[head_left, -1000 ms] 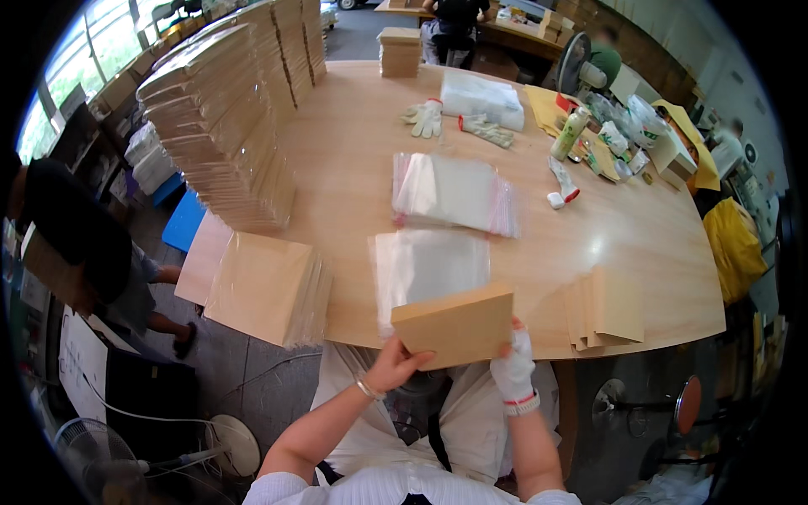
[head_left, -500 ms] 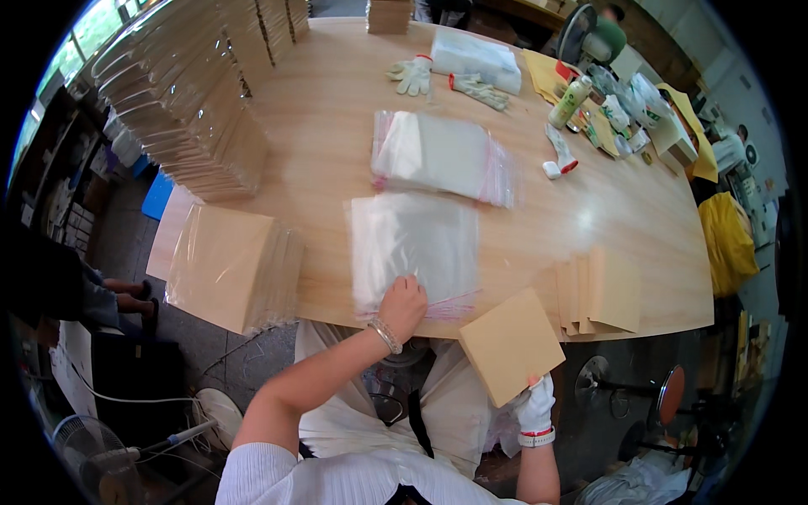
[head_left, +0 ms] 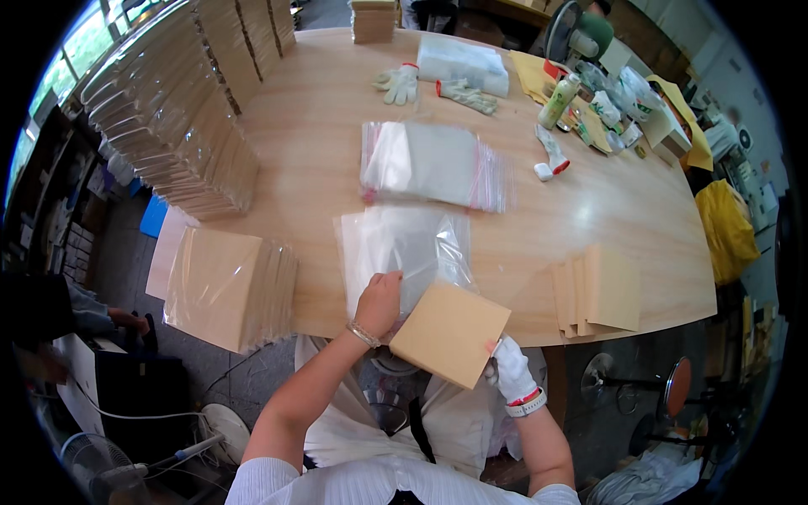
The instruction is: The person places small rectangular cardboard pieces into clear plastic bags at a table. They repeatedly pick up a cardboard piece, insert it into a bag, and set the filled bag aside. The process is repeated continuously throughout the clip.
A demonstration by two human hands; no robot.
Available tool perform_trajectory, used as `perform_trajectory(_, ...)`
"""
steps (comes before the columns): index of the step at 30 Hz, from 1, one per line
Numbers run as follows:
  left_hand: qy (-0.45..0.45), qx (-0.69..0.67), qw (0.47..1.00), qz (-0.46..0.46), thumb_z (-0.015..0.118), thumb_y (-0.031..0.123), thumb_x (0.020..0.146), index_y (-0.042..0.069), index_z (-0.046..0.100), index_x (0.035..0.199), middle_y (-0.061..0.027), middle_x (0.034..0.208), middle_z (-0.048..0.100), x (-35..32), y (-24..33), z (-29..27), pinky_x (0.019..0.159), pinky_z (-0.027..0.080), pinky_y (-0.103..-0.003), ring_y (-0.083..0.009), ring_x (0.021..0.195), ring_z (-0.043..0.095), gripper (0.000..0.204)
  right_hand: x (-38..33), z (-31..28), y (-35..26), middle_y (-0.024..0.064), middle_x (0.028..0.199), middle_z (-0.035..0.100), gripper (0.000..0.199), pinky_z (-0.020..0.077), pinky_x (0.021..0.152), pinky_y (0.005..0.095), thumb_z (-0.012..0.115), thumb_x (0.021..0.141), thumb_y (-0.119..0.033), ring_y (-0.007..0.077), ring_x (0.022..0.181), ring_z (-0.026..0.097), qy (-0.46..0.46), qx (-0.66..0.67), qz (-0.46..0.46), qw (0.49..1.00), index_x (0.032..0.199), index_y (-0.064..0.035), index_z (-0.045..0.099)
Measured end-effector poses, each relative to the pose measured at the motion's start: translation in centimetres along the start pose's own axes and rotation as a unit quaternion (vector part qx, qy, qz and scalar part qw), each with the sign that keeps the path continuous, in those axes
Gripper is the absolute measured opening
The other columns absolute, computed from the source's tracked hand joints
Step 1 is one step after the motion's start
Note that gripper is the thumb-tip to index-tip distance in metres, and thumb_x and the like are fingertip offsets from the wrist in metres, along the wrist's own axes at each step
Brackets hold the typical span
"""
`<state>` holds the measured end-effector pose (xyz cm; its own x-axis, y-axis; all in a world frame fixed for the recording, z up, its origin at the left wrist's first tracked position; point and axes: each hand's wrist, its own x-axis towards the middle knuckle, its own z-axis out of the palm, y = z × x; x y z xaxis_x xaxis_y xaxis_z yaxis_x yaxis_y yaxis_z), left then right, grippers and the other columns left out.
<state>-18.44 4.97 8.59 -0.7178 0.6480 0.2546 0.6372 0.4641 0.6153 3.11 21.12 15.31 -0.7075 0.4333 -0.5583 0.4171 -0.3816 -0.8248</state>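
Observation:
My bare left hand [head_left: 378,301], with a bracelet at the wrist, pinches the near part of a clear plastic bag [head_left: 370,244] lying by the table's front edge. The bag's film is raised and creased, with glare on it. My right hand [head_left: 510,370], in a white glove, grips a square tan cardboard piece [head_left: 453,335] by its right corner. It is tilted over the table's front edge, its left side close to my left hand and its far corner overlapping the bag. My right fingertips are partly hidden by the glove and the board.
Beyond the bag lies a stack of clear bags with pink edges [head_left: 429,166]. Film-wrapped tan stacks [head_left: 210,282] stand at the left, with taller ones [head_left: 160,118] behind. Several tan pieces [head_left: 610,290] lean together at the right. Gloves [head_left: 397,84] and a bottle [head_left: 559,101] are farther back.
My right hand has brought the cardboard piece leftward and up to the bag. My left hand has shifted slightly left, and the bag's film has lifted and wrinkled.

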Motion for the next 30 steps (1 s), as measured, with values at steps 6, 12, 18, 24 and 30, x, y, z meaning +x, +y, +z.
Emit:
perform_trajectory(6,0.089,0.13,0.987,-0.008,0.055,0.02,0.082,-0.002,0.054,0.096,-0.0169,0.077,0.06,-0.1,2.4,-3.6,0.066,0.048,-0.039,-0.031,0.074,0.058,0.026,1.1,0.3,0.7,-0.0037,0.059,0.05,0.019,0.0274,0.034,0.0198,0.055,0.083,-0.033,0.0048,0.041,0.04,0.096,0.118,0.023,0.988,0.088,-0.0145,0.055)
perform_trajectory(12,-0.167,-0.242,0.93,-0.22,0.048,0.032,0.085,-0.005,0.061,0.083,-0.0185,0.074,0.062,0.0,0.0,-1.9,0.063,0.047,-0.037,-0.027,0.067,0.061,0.039,2.7,-0.3,3.0,-0.0046,0.063,0.051,0.014,0.0264,0.035,0.019,0.057,0.082,-0.029,0.0047,0.043,0.04,0.07,0.214,0.039,0.973,0.088,-0.0172,0.056)
perform_trajectory(18,-0.135,-0.211,0.961,-0.118,0.043,0.025,0.089,-0.007,0.061,0.09,-0.0129,0.074,0.063,-1.0,1.5,-2.7,0.06,0.049,-0.027,-0.0138,0.066,0.062,0.037,1.5,0.5,2.3,-0.0043,0.065,0.049,0.01,0.0282,0.036,0.019,0.058,0.083,-0.025,0.0055,0.045,0.041,0.08,0.215,0.019,0.973,0.087,-0.0172,0.056)
perform_trajectory(24,-0.141,-0.411,0.88,-0.192,0.047,0.028,0.091,-0.007,0.058,0.098,-0.0105,0.08,0.063,-3.0,3.4,-3.3,0.065,0.05,-0.025,-0.0133,0.073,0.062,0.037,0.3,0.4,3.6,-0.0035,0.063,0.052,0.015,0.0284,0.036,0.0188,0.057,0.082,-0.029,0.0056,0.043,0.041,0.119,0.209,-0.005,0.971,0.088,-0.0146,0.057)
perform_trajectory(30,-0.071,-0.427,0.882,-0.188,0.055,0.021,0.087,-0.007,0.058,0.099,-0.0141,0.074,0.064,-4.1,3.5,-2.1,0.062,0.05,-0.025,-0.0136,0.07,0.064,0.031,0.0,-0.2,4.6,-0.0034,0.068,0.055,0.014,0.0313,0.038,0.0187,0.056,0.084,-0.024,0.0063,0.046,0.043,0.091,0.259,0.005,0.962,0.092,-0.013,0.057)
